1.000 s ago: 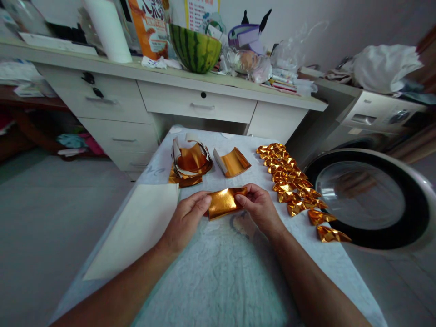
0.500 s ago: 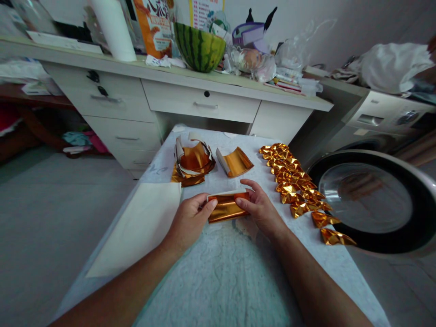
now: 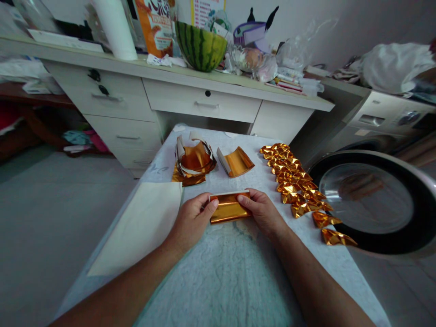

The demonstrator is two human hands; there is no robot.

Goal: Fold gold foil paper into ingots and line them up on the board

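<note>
A gold foil sheet [image 3: 229, 210] with a pale edge is stretched between both hands above the cloth-covered table. My left hand [image 3: 196, 217] pinches its left end, thumb on top. Its right end is gripped by my right hand [image 3: 264, 210], thumb on the gold face and fingers behind. Beyond them lies a curved gold sheet [image 3: 238, 162], and left of that a ring-shaped stack of gold sheets [image 3: 195, 159]. Folded gold foil pieces [image 3: 294, 181] run in rows along the table's right side. A flat cream sheet [image 3: 143, 222] lies on the left.
The table [image 3: 204, 281] stands before a white desk [image 3: 204, 102] that holds a half watermelon [image 3: 200, 47], a paper roll [image 3: 116, 32] and plastic bags. On the right, the open round door [image 3: 368, 197] of a washing machine [image 3: 391, 113] is close to the table edge.
The fingers of my right hand have drawn in behind the foil; the forefinger, raised before, is now down against its top edge. The other foil pieces have stayed in place.
</note>
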